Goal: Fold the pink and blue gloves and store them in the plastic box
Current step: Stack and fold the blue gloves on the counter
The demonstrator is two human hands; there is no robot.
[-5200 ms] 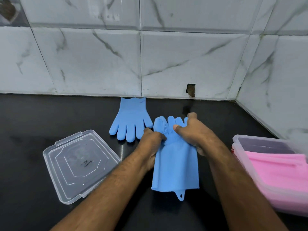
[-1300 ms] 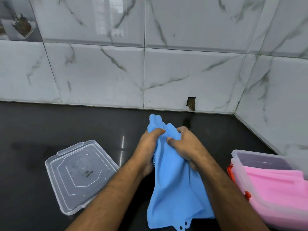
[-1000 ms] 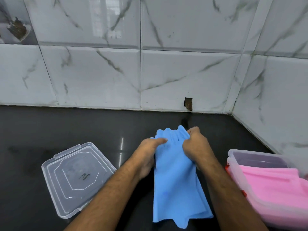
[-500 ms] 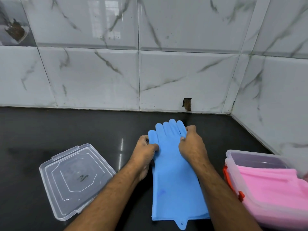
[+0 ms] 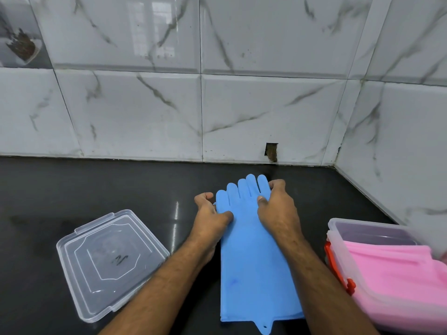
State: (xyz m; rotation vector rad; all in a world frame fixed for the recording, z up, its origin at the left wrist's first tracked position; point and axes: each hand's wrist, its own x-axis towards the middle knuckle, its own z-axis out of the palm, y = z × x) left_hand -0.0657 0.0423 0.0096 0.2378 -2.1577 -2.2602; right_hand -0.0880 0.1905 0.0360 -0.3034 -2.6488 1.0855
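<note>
**Blue gloves flat on the counter between two hands**

At the left, a clear plastic lid (image 5: 110,263) lies flat on the black countertop (image 5: 72,187), well apart from the gloves.

Just right of it, the left hand (image 5: 210,217) rests on the counter at the left edge of the blue gloves (image 5: 254,257). Its fingers are curled loosely toward the palm, and the thumb presses down on the glove's edge near the base of the glove thumb. It pinches nothing that can be seen; it only pins the edge.

The blue gloves lie stretched out flat in the middle, fingers pointing at the marble-tiled wall (image 5: 242,105), cuff toward the person, a small hanging tab at the near edge. Whether one or two layers lie there cannot be told for sure.

The right hand (image 5: 275,209) sits on the gloves' right side, at the finger end. Its fingers wrap over the outer edge by the little finger, and the thumb presses on top, so it grips that edge lightly.

At the far right stands the plastic box (image 5: 338,240), open, with an orange latch (image 5: 337,269) on its side and the pink gloves (image 5: 399,274) folded inside.
</note>
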